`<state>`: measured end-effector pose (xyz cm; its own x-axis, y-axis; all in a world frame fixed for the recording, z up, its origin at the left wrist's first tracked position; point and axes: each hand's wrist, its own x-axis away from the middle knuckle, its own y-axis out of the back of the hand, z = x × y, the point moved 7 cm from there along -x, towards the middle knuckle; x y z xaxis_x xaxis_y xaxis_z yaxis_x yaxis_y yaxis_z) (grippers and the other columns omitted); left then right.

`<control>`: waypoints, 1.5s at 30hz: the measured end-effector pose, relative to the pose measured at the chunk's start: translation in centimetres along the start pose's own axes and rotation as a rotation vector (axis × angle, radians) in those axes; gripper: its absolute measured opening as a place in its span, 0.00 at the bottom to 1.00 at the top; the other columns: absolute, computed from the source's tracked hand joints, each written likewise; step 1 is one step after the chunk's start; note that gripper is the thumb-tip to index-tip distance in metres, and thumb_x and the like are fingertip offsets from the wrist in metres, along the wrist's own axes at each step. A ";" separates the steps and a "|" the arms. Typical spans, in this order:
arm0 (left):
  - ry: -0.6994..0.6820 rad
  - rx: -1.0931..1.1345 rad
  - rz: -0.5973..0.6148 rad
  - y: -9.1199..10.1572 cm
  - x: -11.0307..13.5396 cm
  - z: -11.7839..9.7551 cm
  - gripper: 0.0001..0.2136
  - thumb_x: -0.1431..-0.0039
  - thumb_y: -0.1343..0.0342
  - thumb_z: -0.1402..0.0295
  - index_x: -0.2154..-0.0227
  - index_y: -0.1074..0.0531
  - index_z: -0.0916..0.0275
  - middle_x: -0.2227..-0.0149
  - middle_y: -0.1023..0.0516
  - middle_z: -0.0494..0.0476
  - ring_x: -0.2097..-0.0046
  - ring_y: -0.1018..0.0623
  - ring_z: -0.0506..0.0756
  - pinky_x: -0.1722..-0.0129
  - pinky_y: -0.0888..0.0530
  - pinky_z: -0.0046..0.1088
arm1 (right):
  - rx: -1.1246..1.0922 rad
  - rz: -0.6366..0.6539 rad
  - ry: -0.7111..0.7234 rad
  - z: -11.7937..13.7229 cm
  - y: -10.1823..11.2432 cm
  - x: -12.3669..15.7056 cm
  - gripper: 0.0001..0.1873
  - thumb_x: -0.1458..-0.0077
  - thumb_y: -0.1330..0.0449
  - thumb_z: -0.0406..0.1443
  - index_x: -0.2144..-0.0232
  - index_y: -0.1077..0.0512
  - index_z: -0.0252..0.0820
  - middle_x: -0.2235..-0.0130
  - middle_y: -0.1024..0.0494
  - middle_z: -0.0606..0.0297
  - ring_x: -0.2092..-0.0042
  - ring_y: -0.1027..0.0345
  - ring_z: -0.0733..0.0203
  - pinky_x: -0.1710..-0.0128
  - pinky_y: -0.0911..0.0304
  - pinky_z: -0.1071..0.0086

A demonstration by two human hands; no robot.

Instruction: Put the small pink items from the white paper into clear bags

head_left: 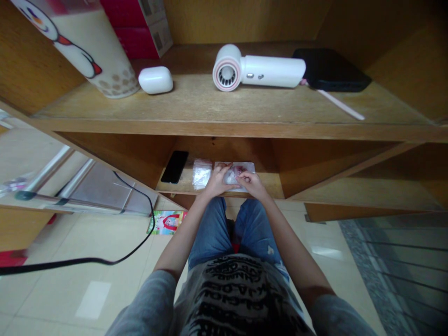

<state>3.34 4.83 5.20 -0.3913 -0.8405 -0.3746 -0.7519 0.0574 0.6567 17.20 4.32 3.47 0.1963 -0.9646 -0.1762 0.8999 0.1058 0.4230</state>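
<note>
"Where was the crinkled clear plastic (230, 178) laid?"
"On a flat white sheet (250, 166). The left hand (217, 181) was held thumb-and-fingers apart; the right hand (251, 181) was bunched; what was pinched couldn't be told."

Two hands, one left hand (220, 179) and one right hand (249, 181), are at the front edge of the lower shelf (271, 185). With them are one white sheet (251, 165) and one small clear bag (230, 177). Toward that shelf's left edge lie one black phone (174, 167) and one pile of clear packets (202, 174), too blurred to count singly. The upper shelf (196, 109) carries one cup (84, 46), two stacked red boxes (135, 43), one white case (156, 80), one handheld fan (271, 71), one strap (341, 105) and, near its right edge, one flat black object (331, 70).
</note>
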 end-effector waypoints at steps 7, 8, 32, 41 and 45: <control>0.035 -0.014 0.057 -1.2 0.4 0.6 0.33 0.58 0.37 0.51 0.50 0.35 0.61 0.56 0.33 0.62 0.52 0.31 0.60 0.53 0.31 0.36 | 0.073 0.062 0.101 1.1 -0.2 0.0 0.16 0.45 0.47 0.45 0.77 0.29 0.42 0.74 0.29 0.66 0.71 0.38 0.64 0.71 0.44 0.70; 0.035 -0.004 0.062 -1.4 0.5 0.6 0.33 0.58 0.38 0.51 0.49 0.36 0.61 0.56 0.33 0.61 0.52 0.31 0.59 0.52 0.31 0.36 | 0.077 0.062 0.109 1.1 -0.2 0.1 0.16 0.45 0.46 0.45 0.77 0.29 0.42 0.74 0.29 0.66 0.71 0.38 0.64 0.70 0.44 0.70; 0.092 0.038 0.019 -1.7 1.5 0.9 0.26 0.52 0.40 0.54 0.52 0.35 0.61 0.54 0.28 0.59 0.52 0.28 0.57 0.51 0.31 0.35 | 0.763 -0.047 -0.164 -0.4 1.4 0.9 0.11 0.46 0.45 0.44 0.67 0.27 0.47 0.69 0.23 0.66 0.68 0.31 0.62 0.72 0.48 0.72; 0.136 0.041 0.012 -1.7 1.5 1.4 0.26 0.54 0.39 0.55 0.53 0.34 0.62 0.60 0.26 0.58 0.60 0.26 0.55 0.60 0.29 0.31 | 0.781 0.010 -0.094 0.0 0.8 0.7 0.08 0.47 0.44 0.41 0.66 0.28 0.47 0.67 0.22 0.66 0.67 0.31 0.63 0.72 0.47 0.73; 0.136 0.055 0.018 -1.7 1.5 1.4 0.27 0.54 0.39 0.54 0.53 0.34 0.61 0.61 0.26 0.57 0.64 0.27 0.53 0.63 0.29 0.30 | 0.798 0.033 -0.097 -0.2 0.4 0.7 0.08 0.46 0.45 0.39 0.65 0.28 0.47 0.65 0.22 0.65 0.66 0.31 0.62 0.71 0.46 0.73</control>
<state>3.32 4.26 2.61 -0.3322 -0.9040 -0.2691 -0.7747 0.0988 0.6245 17.79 3.76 3.31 0.1503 -0.9845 -0.0899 0.3370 -0.0345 0.9409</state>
